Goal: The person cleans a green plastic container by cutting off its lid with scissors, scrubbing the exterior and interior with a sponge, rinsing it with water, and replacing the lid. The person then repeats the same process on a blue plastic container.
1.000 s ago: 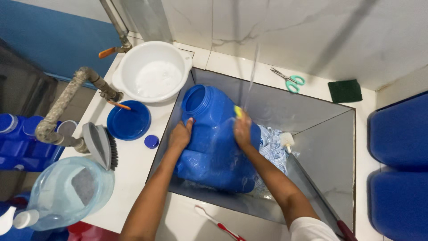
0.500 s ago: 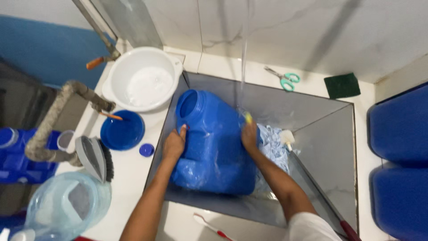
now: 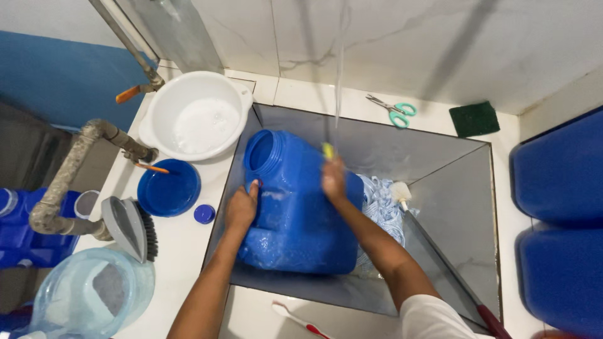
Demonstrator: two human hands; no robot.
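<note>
Both hands press on a big blue plastic jug [image 3: 295, 207] lying in the grey sink [image 3: 440, 194]: left hand [image 3: 242, 207] flat and open, right hand [image 3: 333, 179] gripping a small yellow sponge [image 3: 327, 150].

Home wash area, tiled walls, sunken grey sink basin [image 3: 440, 207], pipes with tap [image 3: 135, 91], white wash bowl [image 3: 195, 116], scrub brush [image 3: 129, 227], green scouring pad [image 3: 474, 118]
</note>
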